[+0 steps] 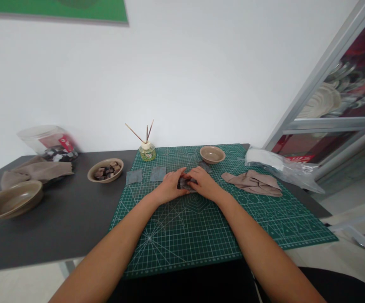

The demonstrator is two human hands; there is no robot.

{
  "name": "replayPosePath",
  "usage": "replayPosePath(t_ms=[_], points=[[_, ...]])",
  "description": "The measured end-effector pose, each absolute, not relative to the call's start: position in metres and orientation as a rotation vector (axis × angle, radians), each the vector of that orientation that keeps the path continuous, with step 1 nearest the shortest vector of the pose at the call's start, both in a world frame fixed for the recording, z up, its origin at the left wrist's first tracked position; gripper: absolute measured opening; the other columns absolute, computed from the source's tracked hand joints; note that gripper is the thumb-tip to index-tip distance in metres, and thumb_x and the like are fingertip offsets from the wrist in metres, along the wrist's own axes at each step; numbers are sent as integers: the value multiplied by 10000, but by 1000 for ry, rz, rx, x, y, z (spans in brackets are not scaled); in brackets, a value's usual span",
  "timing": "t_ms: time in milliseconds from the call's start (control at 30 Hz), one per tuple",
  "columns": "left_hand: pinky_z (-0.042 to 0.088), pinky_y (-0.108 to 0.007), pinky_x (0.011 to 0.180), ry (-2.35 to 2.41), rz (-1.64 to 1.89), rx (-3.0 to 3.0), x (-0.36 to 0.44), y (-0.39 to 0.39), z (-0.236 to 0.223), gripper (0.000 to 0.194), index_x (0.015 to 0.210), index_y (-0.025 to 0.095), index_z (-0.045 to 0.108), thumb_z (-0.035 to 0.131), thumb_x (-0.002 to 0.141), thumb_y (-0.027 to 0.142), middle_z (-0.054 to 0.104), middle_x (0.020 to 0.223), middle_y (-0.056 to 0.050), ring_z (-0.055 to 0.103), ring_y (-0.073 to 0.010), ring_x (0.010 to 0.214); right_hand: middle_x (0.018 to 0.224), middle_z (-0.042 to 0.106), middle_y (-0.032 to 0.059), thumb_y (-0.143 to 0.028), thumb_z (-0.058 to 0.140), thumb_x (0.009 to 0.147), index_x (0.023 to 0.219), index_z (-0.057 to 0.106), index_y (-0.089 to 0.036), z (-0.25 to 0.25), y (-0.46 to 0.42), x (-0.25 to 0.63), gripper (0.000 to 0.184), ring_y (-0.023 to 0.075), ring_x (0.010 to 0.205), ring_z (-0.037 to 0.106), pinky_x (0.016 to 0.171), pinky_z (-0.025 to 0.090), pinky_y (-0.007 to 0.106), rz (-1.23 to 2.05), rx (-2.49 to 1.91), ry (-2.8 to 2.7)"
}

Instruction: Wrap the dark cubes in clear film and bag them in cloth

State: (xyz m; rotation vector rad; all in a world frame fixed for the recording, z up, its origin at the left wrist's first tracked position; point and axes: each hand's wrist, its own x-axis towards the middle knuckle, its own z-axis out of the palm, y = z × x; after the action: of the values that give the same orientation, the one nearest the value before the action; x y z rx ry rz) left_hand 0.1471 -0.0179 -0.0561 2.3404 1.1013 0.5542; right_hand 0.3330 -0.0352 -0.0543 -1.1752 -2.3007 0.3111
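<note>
My left hand (169,185) and my right hand (203,183) meet over the middle of the green cutting mat (169,244). Between them is a small crumpled grey sheer wrapper (187,183), pinched from both sides; fingers cover much of it. Something dark shows at its left side, too small to name. Left of my hands, a sheer grey-blue square (158,173) and another such square (134,176) lie flat on the mat. Just beyond my right hand rests a dark grey piece (205,166), partly hidden. Behind that stands a shallow beige bowl (212,155).
A bowl of brown chunks (105,170) stands left of the mat, with a larger bowl (11,202), a brown cloth (37,170) and a clear bag (51,143) farther left. A reed diffuser (147,150) stands behind. To the right lie another cloth (253,182) and a plastic bag (283,166).
</note>
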Motion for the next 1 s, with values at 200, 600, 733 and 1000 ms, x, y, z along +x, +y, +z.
replayPosePath(t_ms=[200, 600, 733, 1000], points=[[350, -483, 1053, 1090, 546, 2338, 147, -19, -55, 838, 1414, 195, 331, 750, 692, 272, 585, 1294, -115, 518, -313, 1215, 840, 627, 45, -47, 629, 780, 847, 622, -156, -49, -41, 339, 129, 202, 879, 507, 811, 402, 349, 389, -1253, -2211], [325, -505, 1061, 1090, 525, 2340, 147, -20, -55, 832, 1422, 195, 310, 736, 711, 266, 579, 1304, -108, 497, -320, 1232, 844, 635, 34, -49, 621, 780, 841, 631, -171, -48, -41, 347, 137, 194, 863, 517, 805, 406, 344, 400, -1232, -2216], [336, -505, 1052, 1091, 542, 2346, 147, -19, -56, 832, 1419, 213, 317, 740, 703, 264, 585, 1294, -106, 508, -318, 1220, 848, 631, 35, -68, 619, 795, 883, 663, -185, -49, -41, 348, 153, 196, 869, 517, 821, 401, 359, 363, -1197, -2241], [333, -502, 1060, 1105, 550, 2332, 148, -20, -54, 815, 1406, 185, 344, 741, 702, 290, 567, 1308, -131, 503, -325, 1227, 913, 632, 56, -46, 618, 787, 933, 644, -172, -53, -37, 337, 195, 207, 913, 511, 847, 404, 365, 362, -1169, -2275]])
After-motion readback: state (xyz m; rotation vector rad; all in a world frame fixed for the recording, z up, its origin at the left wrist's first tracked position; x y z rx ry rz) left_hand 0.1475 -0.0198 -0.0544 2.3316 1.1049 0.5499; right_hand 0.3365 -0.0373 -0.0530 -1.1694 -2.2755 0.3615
